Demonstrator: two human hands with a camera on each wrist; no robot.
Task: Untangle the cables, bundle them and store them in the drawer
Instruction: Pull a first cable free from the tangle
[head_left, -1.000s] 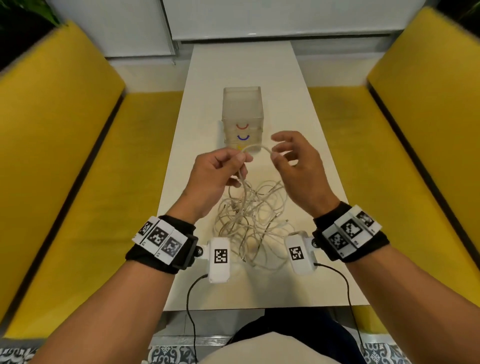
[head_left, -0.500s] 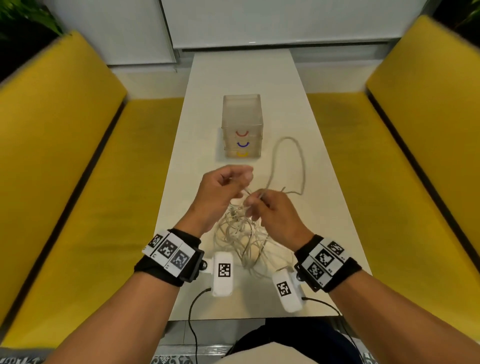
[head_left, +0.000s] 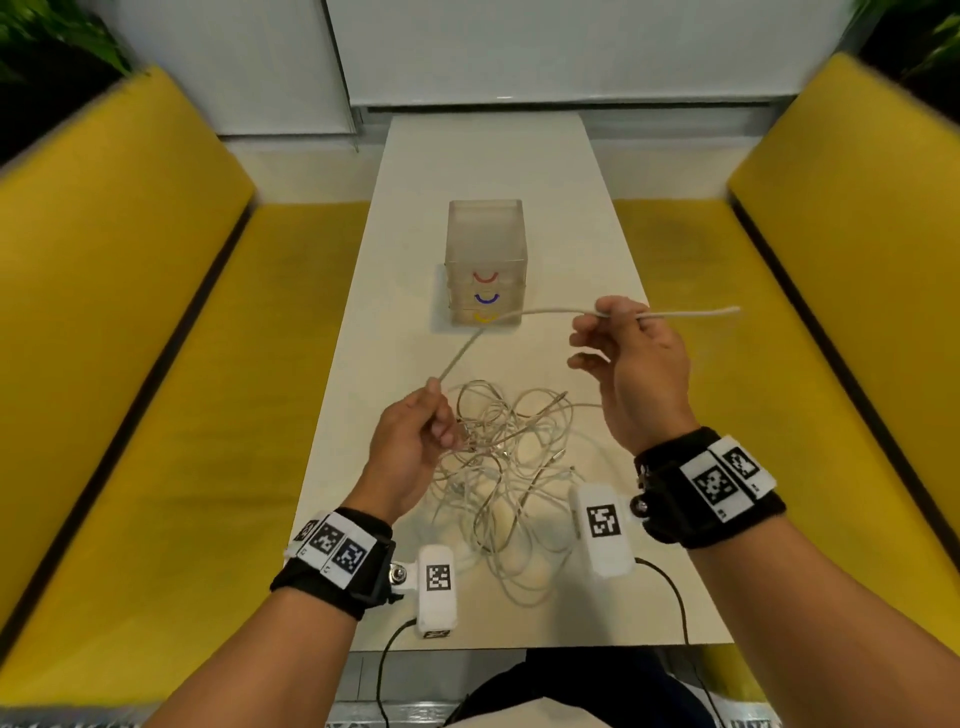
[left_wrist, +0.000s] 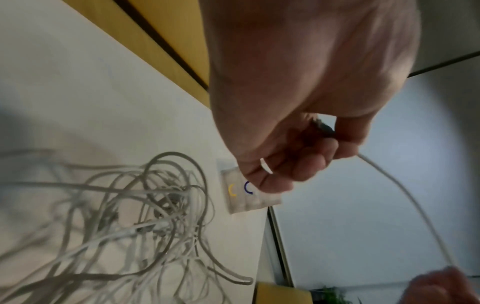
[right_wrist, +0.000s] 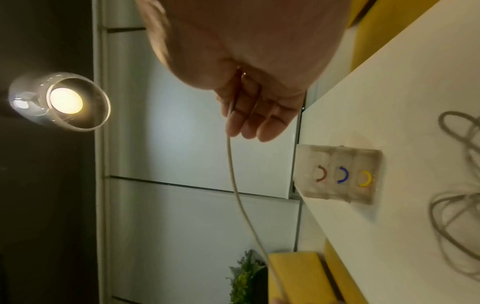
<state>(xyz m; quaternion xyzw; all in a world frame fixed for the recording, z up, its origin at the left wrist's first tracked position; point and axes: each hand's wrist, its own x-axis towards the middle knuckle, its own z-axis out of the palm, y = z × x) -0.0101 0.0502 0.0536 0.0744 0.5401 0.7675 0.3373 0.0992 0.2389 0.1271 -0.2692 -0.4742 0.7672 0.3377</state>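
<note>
Lifted since earlier, one white cable stretches pinched between both hands above the tangle.

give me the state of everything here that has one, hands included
left hand: grips one end of the white cable, raised over the tangle
right hand: pinches the same cable farther along
single white cable: lifted, stretched between the hands
tangled pile of white cables: still knotted, lying on the table
translucent three-drawer box: upright, drawers all closed
</note>
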